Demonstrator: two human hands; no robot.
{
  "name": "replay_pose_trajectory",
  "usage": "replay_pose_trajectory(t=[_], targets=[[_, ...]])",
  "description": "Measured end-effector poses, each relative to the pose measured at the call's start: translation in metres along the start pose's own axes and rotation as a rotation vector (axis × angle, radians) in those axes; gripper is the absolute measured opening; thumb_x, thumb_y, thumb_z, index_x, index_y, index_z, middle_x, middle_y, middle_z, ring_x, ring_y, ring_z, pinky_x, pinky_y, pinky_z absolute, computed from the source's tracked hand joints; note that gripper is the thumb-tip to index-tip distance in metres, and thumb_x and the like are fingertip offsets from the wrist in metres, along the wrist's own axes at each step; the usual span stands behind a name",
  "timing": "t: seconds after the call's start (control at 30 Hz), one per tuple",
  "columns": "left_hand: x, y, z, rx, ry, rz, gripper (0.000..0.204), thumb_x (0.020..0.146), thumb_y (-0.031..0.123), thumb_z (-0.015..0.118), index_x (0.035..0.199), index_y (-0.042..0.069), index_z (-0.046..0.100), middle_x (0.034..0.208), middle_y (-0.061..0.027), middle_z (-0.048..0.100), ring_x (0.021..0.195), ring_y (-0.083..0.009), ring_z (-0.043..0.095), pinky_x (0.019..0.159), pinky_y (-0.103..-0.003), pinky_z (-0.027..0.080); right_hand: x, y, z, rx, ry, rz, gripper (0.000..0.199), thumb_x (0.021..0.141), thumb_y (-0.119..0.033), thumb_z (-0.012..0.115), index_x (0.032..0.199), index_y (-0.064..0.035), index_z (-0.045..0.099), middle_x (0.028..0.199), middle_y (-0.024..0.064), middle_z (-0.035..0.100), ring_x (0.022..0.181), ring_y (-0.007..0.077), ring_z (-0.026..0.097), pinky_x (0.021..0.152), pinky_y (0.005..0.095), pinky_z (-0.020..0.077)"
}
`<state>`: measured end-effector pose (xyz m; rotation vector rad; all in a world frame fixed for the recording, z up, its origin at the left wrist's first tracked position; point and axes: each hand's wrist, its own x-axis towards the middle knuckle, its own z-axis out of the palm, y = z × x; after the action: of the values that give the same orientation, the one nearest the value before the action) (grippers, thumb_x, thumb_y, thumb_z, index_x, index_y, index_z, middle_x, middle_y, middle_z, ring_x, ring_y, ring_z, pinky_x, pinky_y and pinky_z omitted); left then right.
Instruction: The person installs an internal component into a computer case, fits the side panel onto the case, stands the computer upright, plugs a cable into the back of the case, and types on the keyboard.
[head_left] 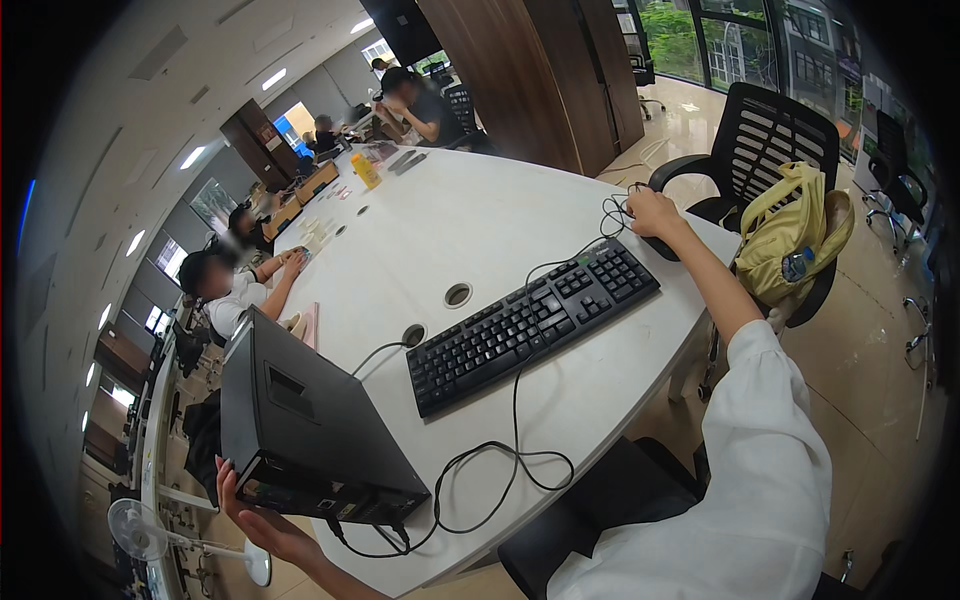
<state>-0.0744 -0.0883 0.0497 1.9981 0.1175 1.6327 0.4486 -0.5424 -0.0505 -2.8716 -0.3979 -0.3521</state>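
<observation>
At the lower left, my left hand (270, 530) cups the rear corner of a slim black computer tower (330, 415). Its fingers press up along the tower's left edge. Cables are plugged into the tower's back panel. My right hand (654, 214) reaches over the table's far right side, its fingers closed on a thin black cable (612, 212) that is bunched in loops. Beneath that wrist sits a black mouse (661, 248), partly covered. A black keyboard (535, 318) lies slanted between my hands, with a cable running across its keys.
The white table (440, 240) has round cable holes (457, 295). Loose cable (500, 450) curls near its front edge. A mesh chair (775, 150) bears a yellow bag (795, 235). Beyond the tower sits a person in a white shirt (235, 300). A yellow bottle (365, 170) stands farther back.
</observation>
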Motion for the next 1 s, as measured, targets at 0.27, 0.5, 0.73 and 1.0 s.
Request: replay_pose_trajectory(t=[0.27,0.5,0.73,1.0], targets=[[0.0,-0.003,0.0,-0.007,0.009,-0.011,0.054,0.11,0.045,0.027,0.139,0.005,0.049,0.148,-0.0146,0.045,0.146,-0.0315,0.038,0.125,-0.049,0.024,0.006,0.002,0.016,-0.097,0.125,0.111,0.016,0.081,-0.013,0.071,0.094,-0.0037,0.075,0.103,0.0213,0.074,0.102,0.0369,0.072,0.086,0.0479,0.0582],[0.001,-0.006,0.003,-0.004,0.004,0.023,0.055,0.11,0.045,0.027,0.139,0.005,0.049,0.147,-0.0147,0.045,0.146,-0.0326,0.039,0.124,-0.051,0.024,0.014,0.03,-0.029,0.454,0.075,0.12,0.027,0.082,-0.023,0.08,0.1,-0.0025,0.079,0.081,0.0086,0.075,0.068,0.0148,0.072,0.061,0.0303,0.057],[0.001,-0.009,0.002,0.006,0.018,0.043,0.055,0.11,0.046,0.026,0.14,0.004,0.049,0.147,-0.0145,0.045,0.146,-0.0332,0.039,0.124,-0.051,0.025,0.008,0.026,-0.086,0.726,0.042,0.036,0.026,0.089,-0.015,0.072,0.112,-0.0023,0.075,0.081,0.0104,0.075,0.062,0.0137,0.068,0.06,0.029,0.054],[0.0,-0.008,0.0,-0.022,0.004,0.044,0.057,0.11,0.047,0.026,0.14,0.004,0.049,0.147,-0.0153,0.044,0.146,-0.0342,0.038,0.124,-0.052,0.024,-0.029,-0.004,-0.172,0.985,0.224,-0.04,0.027,0.095,-0.018,0.062,0.117,-0.0073,0.074,0.074,-0.0055,0.059,0.054,0.002,0.046,0.05,0.0203,0.0351]])
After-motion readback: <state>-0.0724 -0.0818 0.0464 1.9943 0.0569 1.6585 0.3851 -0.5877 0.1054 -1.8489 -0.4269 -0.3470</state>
